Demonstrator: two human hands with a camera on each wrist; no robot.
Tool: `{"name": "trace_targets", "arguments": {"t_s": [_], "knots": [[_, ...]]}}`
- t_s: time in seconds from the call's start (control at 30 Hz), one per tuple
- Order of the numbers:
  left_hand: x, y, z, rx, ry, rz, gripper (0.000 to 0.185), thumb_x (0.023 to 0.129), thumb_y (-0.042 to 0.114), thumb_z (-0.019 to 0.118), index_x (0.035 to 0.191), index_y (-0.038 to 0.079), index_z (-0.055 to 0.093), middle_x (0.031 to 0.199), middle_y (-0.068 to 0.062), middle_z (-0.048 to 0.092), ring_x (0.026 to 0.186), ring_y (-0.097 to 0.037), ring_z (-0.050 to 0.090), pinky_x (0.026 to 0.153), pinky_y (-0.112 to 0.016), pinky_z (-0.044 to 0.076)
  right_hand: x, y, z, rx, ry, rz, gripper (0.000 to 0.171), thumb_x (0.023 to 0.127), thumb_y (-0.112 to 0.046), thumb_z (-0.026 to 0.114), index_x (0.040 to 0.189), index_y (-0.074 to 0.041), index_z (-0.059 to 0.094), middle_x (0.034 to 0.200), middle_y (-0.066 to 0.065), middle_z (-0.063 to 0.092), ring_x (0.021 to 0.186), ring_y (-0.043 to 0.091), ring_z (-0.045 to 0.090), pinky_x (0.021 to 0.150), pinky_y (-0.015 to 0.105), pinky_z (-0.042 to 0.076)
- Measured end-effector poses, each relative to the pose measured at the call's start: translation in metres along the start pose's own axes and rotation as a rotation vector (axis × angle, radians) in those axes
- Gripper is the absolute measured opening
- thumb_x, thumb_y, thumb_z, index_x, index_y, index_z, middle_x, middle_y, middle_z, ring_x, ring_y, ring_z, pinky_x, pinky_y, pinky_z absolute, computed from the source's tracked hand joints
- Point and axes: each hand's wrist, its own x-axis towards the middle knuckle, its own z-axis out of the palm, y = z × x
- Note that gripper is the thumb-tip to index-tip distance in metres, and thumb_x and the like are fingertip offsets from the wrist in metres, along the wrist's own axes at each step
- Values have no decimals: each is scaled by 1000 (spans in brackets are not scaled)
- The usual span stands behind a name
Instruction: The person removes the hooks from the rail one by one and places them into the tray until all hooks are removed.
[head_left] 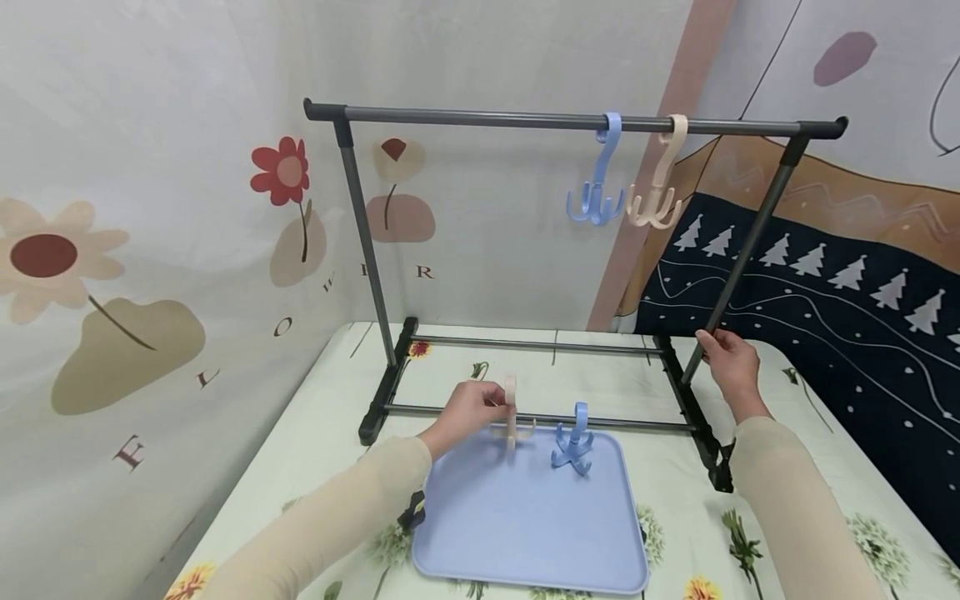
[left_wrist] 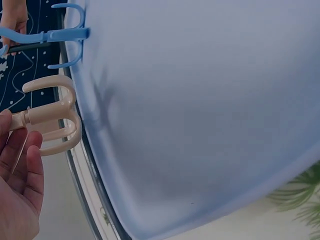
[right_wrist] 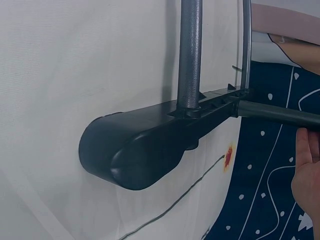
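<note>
**Beige hook lifted from the tray, rack steadied**

While the small grey metal clothes rack [head_left: 570, 122] is steadied at its right upright by the right hand [head_left: 729, 360], whose fingers are curled round the slanted post, a beige plastic four-pronged swivel hook [head_left: 512, 411] is pinched at its stem by the left hand [head_left: 468, 411] just above the far edge of the pale blue plastic tray [head_left: 525, 533]. From the left wrist view the hook's smooth curved prongs [left_wrist: 57, 117] are seen just beside the tray rim, the stem caught between thumb and fingertips.

A matching blue plastic swivel hook [head_left: 573, 440] is left standing on the tray, prongs down. Two more, one blue [head_left: 597, 179] and one beige [head_left: 660, 187], are already hung side by side on the top rail towards its right end.

The pick-up step is judged to be in hand. For the next move, the beige hook's open loop would need to be raised and turned over the round, matte rail, near the hung pair. Glossy, rigid plastic is met by a smooth tube, so slipping along the rail is likely.
</note>
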Motion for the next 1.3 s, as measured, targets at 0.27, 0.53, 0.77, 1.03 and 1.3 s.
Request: {"name": "trace_targets", "arguments": {"t_s": [0.27,0.53,0.77,1.03,1.3], "knots": [[-4,-2,4,40,-11,6,4,88,13,76,88,9,75,85,1,72,80,-11,66,76,-30,54,0,1,-1,-6,-5,-16,59,100,-47,52,139,-3,53,126,8,57,121,24,58,101,36,46],[-9,-6,6,48,-7,8,6,87,14,77,87,9,75,84,3,72,80,-10,67,76,-29,54,1,2,-1,-2,-9,-12,62,99,-50,53,140,-3,53,126,9,58,121,23,59,101,35,46],[-13,-8,7,31,-19,6,4,88,13,76,88,9,75,82,6,71,80,-8,65,75,-28,53,0,2,-1,-15,-2,-22,59,100,-48,53,138,-3,55,122,6,58,109,15,61,100,36,47],[-17,-8,9,76,-55,26,5,88,14,76,84,13,73,77,8,67,74,-6,60,67,-24,51,0,2,-1,-11,-4,-20,59,100,-48,53,138,-3,54,120,6,58,112,18,60,101,37,46],[-21,-12,6,113,-57,40,4,87,11,76,87,12,73,81,7,69,77,-7,63,68,-25,52,0,2,-1,0,-5,-14,64,97,-53,53,139,-4,54,117,1,58,103,9,60,101,36,46]]}}
